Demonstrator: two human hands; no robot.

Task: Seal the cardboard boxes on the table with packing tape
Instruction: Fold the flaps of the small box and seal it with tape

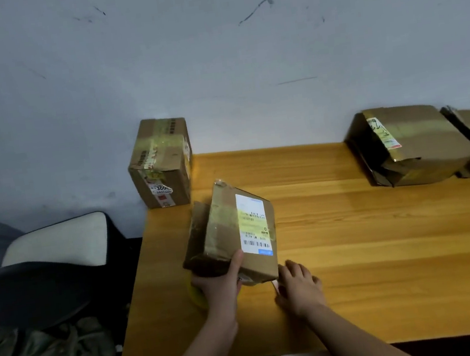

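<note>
altogether four boxes (229,232), two hands (221,284)

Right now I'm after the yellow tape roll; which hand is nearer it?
Left. The left hand, gripping the labelled box, overlaps the tape roll; the right hand lies further right.

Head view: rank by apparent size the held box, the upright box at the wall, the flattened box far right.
1. flattened box
2. held box, nearer the camera
3. upright box, close to 2; order unsure
</note>
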